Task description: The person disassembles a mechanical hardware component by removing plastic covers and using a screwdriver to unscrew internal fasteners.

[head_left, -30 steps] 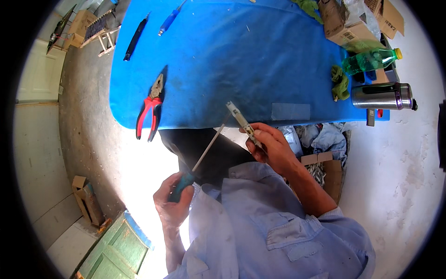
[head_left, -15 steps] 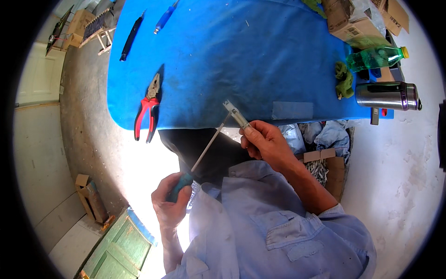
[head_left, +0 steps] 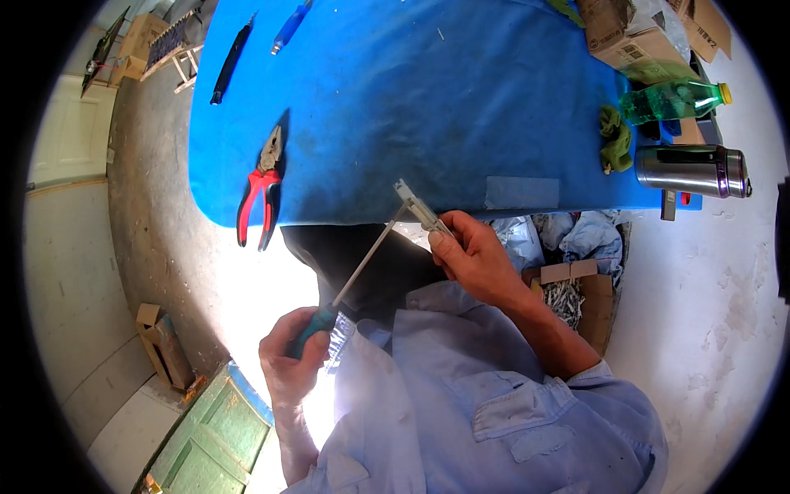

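My left hand (head_left: 290,352) grips the teal handle of a screwdriver (head_left: 362,263); its long metal shaft slants up and right. The tip meets a small pale metal part (head_left: 418,206), a narrow strip. My right hand (head_left: 469,257) holds that strip by its lower end, just off the near edge of the blue table (head_left: 461,99). Both hands work above my dark lap, in front of my light blue shirt.
Red-handled pliers (head_left: 260,189) lie at the table's near left edge. A black tool (head_left: 229,64) and a blue pen (head_left: 290,26) lie farther back. A steel flask (head_left: 691,170), green bottle (head_left: 671,100), green rag (head_left: 613,138) and cardboard boxes (head_left: 625,33) sit right. A box of screws (head_left: 568,296) stands on the floor.
The hands hold the same grip on screwdriver and strip; they have shifted slightly left and toward the table's edge, the shaft staying against the strip.
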